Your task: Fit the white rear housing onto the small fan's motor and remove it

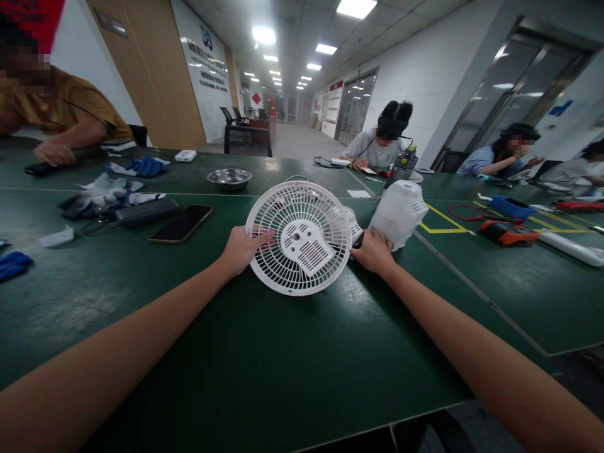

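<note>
A round white fan grille (297,238) stands tilted on the green table (264,365), its back side toward me. My left hand (243,248) grips its left rim, thumb over the edge. My right hand (372,251) is closed at the grille's right side, by a second white grille piece (353,223) behind it; what its fingers hold is hidden. A white fan motor housing (399,212) stands just right of that hand.
A black phone (182,224), gloves (101,195) and a steel bowl (229,178) lie at the far left and middle. An orange tool (504,231), cables and a blue case (509,206) lie to the right. Other people sit around the table's far side.
</note>
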The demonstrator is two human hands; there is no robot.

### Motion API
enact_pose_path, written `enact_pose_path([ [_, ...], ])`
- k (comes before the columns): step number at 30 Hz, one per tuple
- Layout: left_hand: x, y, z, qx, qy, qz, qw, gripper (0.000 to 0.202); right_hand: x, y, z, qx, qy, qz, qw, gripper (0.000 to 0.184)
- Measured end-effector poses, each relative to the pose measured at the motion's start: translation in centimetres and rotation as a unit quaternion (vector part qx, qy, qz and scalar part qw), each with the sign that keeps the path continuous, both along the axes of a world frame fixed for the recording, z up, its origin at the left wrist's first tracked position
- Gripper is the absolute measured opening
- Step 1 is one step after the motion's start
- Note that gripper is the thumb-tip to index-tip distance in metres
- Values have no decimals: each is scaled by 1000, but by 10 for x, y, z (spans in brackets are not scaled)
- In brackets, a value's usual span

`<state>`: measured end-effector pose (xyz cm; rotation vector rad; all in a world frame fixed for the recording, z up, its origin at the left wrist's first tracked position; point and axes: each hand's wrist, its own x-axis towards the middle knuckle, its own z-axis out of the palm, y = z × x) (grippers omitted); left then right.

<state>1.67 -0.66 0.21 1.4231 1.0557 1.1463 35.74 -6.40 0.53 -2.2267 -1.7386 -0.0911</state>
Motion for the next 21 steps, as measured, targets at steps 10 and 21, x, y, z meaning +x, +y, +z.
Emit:
enact_pose_path([
  [10, 1, 0, 0, 9, 13, 12, 1000, 20, -38, -23, 28, 103, 416, 199, 881, 40],
  [21, 5, -15, 11, 157, 70, 77, 982, 25, -83, -48, 23, -164, 730, 251, 614, 43],
])
